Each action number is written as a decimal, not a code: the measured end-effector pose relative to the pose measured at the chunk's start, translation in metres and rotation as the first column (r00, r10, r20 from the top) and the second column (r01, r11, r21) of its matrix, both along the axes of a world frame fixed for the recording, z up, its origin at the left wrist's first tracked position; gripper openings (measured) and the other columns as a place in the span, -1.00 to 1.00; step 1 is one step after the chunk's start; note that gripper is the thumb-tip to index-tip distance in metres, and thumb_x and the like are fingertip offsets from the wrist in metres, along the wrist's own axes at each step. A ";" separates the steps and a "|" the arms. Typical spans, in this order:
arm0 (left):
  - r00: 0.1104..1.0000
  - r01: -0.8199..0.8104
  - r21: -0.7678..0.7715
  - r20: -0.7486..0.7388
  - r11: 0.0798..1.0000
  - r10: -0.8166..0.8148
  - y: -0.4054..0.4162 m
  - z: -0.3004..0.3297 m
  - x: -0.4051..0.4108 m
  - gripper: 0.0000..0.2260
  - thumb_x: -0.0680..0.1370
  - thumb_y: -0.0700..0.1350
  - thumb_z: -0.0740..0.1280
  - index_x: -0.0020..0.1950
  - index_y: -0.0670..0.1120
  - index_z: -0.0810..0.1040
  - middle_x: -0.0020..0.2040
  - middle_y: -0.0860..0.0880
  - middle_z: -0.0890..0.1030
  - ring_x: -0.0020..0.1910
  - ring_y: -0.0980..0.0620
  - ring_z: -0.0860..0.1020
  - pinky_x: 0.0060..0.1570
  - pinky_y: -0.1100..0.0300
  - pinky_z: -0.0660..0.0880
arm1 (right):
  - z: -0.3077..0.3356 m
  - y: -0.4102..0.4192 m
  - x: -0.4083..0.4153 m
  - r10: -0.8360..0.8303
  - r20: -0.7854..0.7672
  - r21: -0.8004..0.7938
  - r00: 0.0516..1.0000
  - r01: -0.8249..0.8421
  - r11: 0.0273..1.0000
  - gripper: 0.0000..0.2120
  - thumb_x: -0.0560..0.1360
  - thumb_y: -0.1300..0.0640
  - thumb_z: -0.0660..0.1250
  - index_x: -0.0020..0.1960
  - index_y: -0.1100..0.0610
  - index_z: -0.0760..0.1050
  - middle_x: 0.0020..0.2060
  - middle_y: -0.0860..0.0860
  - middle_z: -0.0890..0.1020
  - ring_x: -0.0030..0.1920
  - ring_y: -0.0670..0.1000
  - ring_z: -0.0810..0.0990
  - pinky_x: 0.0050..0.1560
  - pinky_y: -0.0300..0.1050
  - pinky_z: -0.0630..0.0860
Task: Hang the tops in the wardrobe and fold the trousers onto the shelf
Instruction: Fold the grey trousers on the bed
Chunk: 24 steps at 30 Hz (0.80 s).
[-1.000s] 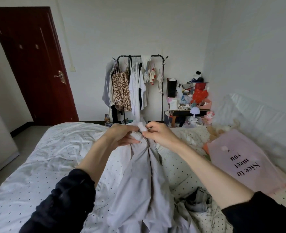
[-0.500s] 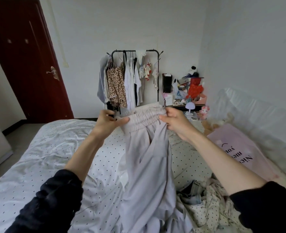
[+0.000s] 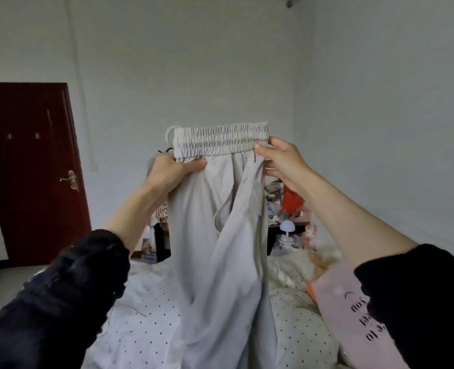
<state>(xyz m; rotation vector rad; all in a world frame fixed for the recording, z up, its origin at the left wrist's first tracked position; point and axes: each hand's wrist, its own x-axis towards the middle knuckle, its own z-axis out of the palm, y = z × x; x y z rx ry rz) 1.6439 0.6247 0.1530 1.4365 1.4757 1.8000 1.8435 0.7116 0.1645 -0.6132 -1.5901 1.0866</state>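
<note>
Light grey trousers with an elastic waistband hang in front of me, held up high by the waist. My left hand pinches the waistband's left end. At the right end my right hand grips the band, thumb on the front. The legs drop down twisted together onto the bed. The clothes rack is almost wholly hidden behind the trousers.
A dark red door stands shut at the left. A pink pillow with lettering lies on the bed at the right. Behind the trousers is a cluttered side table with a small lamp and red items.
Both hands have risen from bed height to well above it, lifting the trousers. The bunched waistband has been spread out wide between the hands. The camera has tilted upward.
</note>
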 end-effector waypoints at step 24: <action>0.944 -0.127 0.410 -0.230 0.903 0.238 -0.058 0.225 -0.008 -0.85 0.36 -0.14 0.53 -0.18 -0.03 0.58 -0.20 0.07 0.61 -0.24 0.15 0.57 -0.23 0.36 0.53 | 0.185 -0.031 -0.008 0.090 -0.102 -0.021 0.991 -0.093 0.995 -0.90 0.49 0.23 0.37 -0.17 0.12 0.46 -0.26 0.01 0.57 -0.33 -0.06 0.54 -0.38 -0.25 0.49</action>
